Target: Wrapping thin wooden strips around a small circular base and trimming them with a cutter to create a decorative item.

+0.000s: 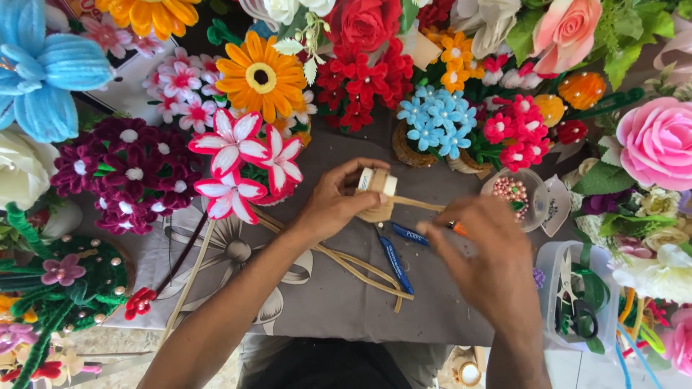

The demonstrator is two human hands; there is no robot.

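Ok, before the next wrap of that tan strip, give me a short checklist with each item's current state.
1. Left hand grips the small wrapped pot: ok.
2. Right hand holds the tan strip running to the pot: cannot tell, blurred.
3. Strip taut between pot and right hand: ok, it looks straight.
4. Loose strip tails lie free on the grey cloth: ok.
5. Blue-handled pliers within easy reach beneath the hands: ok.
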